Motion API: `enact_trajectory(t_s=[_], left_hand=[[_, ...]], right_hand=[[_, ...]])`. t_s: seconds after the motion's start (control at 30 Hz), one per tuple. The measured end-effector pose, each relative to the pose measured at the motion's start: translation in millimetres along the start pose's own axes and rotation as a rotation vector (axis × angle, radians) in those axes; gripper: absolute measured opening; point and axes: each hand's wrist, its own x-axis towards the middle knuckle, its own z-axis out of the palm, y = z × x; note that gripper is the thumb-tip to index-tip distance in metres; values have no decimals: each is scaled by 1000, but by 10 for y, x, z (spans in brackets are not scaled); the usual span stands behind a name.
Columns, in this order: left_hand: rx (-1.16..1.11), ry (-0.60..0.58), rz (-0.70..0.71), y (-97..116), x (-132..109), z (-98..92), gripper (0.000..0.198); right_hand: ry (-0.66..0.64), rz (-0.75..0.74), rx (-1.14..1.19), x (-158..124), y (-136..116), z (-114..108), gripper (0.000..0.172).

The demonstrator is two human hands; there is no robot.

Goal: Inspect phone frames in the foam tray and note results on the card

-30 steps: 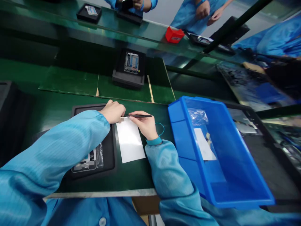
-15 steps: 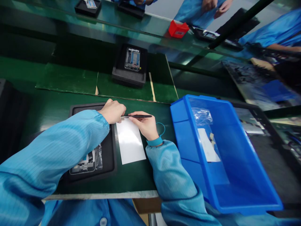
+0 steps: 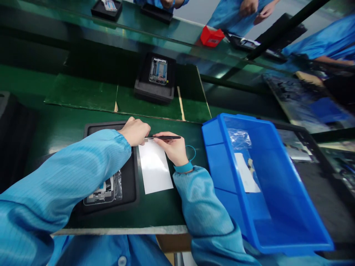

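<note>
My right hand (image 3: 173, 149) grips black tweezers (image 3: 163, 137) that point left toward my left hand (image 3: 135, 131). The left hand is curled shut over the top right corner of a black tray (image 3: 129, 181); whether it holds anything is hidden. A phone frame in clear film (image 3: 104, 190) lies in that tray, partly under my left sleeve. A white sheet (image 3: 154, 166) lies on the green mat beneath both hands.
A blue bin (image 3: 263, 184) with a white sheet and a plastic bag stands to the right. Another black tray with a phone frame (image 3: 157, 75) sits on the belt beyond. A red box (image 3: 211, 36) and other people's hands are across the line.
</note>
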Motion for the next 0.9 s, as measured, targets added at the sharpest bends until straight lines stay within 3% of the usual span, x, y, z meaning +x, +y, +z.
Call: enact_trajectory(t_s=[0.37,0.57,0.73,0.8,0.9], left_hand=[[3,-12,-8,-5,19,0,22],[-10,16,9,6,-19,-19,27],[-101,151,72,35,-486,-212,49],[-247,193,84,26,-758,-278,46],[-515,226,45,-12,-1118,-284,27]], right_hand=[[17,14,30,4,-27,-4,21],[79,54,115,-80,-197,-65,26],[139,58,157,-298,-501,-27,24],[110,42,163,-393,-633,44,22],[58,9,186,-505,-802,193,19]])
